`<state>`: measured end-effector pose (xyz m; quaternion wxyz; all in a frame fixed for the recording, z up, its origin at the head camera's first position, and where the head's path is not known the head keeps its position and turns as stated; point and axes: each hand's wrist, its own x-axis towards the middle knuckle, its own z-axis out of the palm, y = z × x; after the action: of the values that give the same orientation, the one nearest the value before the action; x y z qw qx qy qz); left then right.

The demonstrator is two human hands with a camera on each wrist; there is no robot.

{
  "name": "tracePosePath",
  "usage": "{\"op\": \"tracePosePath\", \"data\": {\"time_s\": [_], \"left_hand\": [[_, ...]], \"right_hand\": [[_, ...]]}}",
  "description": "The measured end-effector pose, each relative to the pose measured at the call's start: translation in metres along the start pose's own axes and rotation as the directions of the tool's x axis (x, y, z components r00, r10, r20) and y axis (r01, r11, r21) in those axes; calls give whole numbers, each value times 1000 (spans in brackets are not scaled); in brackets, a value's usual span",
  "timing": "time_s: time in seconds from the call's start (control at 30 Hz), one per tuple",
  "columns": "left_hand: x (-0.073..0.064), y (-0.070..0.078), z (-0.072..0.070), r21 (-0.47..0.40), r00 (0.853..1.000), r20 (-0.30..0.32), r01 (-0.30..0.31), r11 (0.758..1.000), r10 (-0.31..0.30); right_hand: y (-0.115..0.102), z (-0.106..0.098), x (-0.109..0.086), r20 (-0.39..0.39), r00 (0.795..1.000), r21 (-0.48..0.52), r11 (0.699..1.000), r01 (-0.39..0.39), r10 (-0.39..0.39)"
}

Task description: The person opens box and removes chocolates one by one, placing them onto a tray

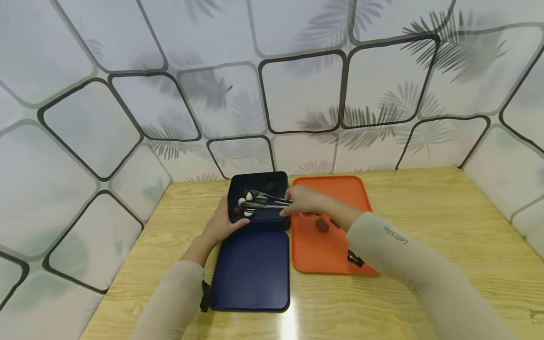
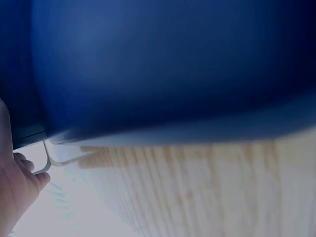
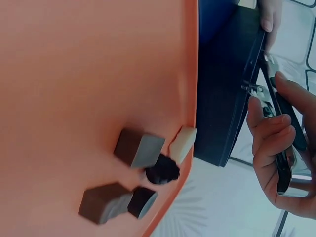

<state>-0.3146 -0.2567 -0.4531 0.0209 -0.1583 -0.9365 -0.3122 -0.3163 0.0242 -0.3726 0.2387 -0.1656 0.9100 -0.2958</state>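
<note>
navy plastic comes first, nearest the person: one flat lid (image 1: 251, 270) lying on the wooden table (image 1: 425, 245), and just past it one open box (image 1: 258, 189) of the same blue. beside them sits one orange tray (image 1: 327, 255) with a small cluster of pieces on it, brown and pale blocks (image 3: 138, 148); the right wrist view shows about five, touching or nearly so, near the tray's edge. the left hand (image 1: 223, 222) has its fingers curled over the near left wall of the box, steadying it. the right hand (image 1: 303, 200) is closed around the handles of one pair of metal tongs (image 1: 265, 200), which reach across the box with their white tips (image 1: 245, 204) over its left part; whether a piece sits between those tips cannot be told. the tongs look stiff, light and smooth, so a grip well back on the handles, as here, should give the best control. the blocks seem small, light and firm-edged, likely to slip if pinched at a corner, so flat faces are the better hold. the box looks light enough to slide unless held.
</note>
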Motion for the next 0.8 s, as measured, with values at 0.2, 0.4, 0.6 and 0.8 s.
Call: {"op": "tracePosePath", "data": {"time_s": [0.2, 0.4, 0.6, 0.8], "left_hand": [[-1, 0, 0, -8, 1000, 5, 8, 1000, -8], [-2, 0, 0, 21, 999, 21, 26, 999, -27], [-3, 1, 0, 12, 999, 29, 31, 999, -31], [-2, 1, -1, -7, 1000, 17, 14, 1000, -14]], "right_hand": [[-8, 9, 7, -21, 1000, -71, 997, -22, 21], [-11, 15, 12, -58, 998, -135, 990, -34, 26], [-11, 21, 15, -86, 995, -152, 987, -56, 43], [-12, 23, 14, -103, 994, -144, 988, -54, 39]]}}
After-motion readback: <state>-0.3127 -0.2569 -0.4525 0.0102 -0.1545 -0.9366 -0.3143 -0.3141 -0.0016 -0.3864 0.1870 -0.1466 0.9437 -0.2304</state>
